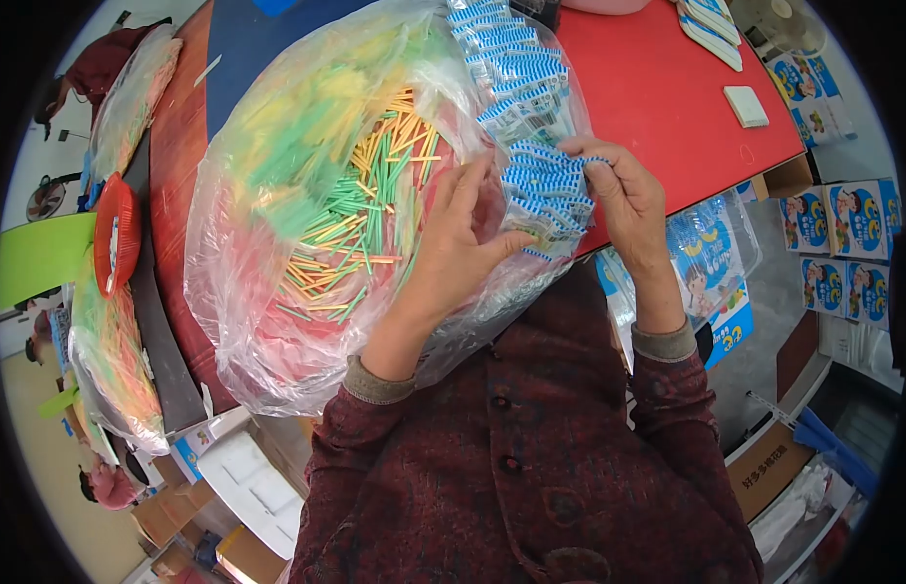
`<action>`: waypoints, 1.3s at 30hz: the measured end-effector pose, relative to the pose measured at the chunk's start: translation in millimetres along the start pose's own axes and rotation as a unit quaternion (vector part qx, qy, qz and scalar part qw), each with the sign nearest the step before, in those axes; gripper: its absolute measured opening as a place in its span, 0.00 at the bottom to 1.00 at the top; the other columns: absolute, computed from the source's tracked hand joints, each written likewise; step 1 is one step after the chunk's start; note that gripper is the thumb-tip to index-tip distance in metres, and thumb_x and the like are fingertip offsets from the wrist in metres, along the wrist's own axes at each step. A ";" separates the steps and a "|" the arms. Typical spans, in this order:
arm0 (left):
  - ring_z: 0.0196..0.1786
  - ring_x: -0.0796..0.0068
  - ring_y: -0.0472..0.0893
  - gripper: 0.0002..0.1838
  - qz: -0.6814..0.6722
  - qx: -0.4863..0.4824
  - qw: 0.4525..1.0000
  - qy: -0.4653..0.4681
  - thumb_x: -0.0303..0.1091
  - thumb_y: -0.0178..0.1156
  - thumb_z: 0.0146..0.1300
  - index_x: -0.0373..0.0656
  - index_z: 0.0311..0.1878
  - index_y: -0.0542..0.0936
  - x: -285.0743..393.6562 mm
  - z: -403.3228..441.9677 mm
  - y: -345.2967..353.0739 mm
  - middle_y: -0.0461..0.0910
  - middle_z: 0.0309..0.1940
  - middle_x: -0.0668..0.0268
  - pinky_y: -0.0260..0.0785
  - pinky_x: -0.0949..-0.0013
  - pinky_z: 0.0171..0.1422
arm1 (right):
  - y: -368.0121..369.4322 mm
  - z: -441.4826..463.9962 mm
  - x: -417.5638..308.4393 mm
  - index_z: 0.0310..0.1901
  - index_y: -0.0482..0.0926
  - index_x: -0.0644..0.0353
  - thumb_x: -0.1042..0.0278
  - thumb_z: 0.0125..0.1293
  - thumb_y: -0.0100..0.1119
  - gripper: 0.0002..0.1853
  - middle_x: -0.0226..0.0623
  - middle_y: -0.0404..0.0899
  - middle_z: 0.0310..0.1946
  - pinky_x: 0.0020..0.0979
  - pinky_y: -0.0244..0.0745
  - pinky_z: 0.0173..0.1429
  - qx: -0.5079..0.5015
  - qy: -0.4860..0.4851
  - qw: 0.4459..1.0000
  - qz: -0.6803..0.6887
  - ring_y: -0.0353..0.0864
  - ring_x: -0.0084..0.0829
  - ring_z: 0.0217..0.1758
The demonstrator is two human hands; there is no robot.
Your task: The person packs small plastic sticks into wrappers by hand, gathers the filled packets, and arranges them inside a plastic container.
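Note:
A bundle of blue-and-white striped small packets (545, 200) is between my two hands. My left hand (448, 243) is curved around its left side, the thumb pressed on the lower packets and the fingers partly behind. My right hand (626, 195) pinches the upper right edge of the bundle between thumb and fingers. Just above, more striped packets (516, 73) lie overlapped in a row in clear plastic. To the left, a large clear plastic bag (239, 321) lies open, with many thin green and yellow sticks (361, 204) inside.
The table has a red top (648, 88). A small white block (746, 106) sits near its right edge. An orange-red basket (118, 234) and more bagged sticks (117, 360) are at the left. Printed blue cartons (842, 234) stand at the right. Other people are in the left background.

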State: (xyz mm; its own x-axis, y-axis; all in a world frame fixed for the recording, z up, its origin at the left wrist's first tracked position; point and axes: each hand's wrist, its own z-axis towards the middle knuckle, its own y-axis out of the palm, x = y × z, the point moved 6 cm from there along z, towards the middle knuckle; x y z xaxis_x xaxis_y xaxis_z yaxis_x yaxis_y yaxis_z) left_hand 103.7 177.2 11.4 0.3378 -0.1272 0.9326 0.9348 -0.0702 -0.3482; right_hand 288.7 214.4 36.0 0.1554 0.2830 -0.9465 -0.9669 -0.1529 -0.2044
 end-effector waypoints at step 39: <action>0.34 0.80 0.79 0.21 -0.208 0.092 0.966 -0.125 0.27 0.58 0.63 0.34 0.59 0.71 -12.4 36.9 -6.0 0.80 0.38 0.63 0.70 0.77 0.35 | 25.8 -30.7 9.2 0.56 0.69 0.59 0.78 0.51 0.66 0.29 0.34 0.75 0.49 0.26 0.71 0.55 -0.052 0.075 0.996 0.023 0.75 0.23 0.51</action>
State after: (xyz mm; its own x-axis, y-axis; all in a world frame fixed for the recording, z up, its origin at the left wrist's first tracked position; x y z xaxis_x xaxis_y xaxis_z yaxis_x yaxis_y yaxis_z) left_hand 98.0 215.7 5.4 -0.0759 0.1190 0.9900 0.9914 0.1155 0.0622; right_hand 271.4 183.9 14.4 0.1482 0.1292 -0.9805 -0.9485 -0.2621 -0.1779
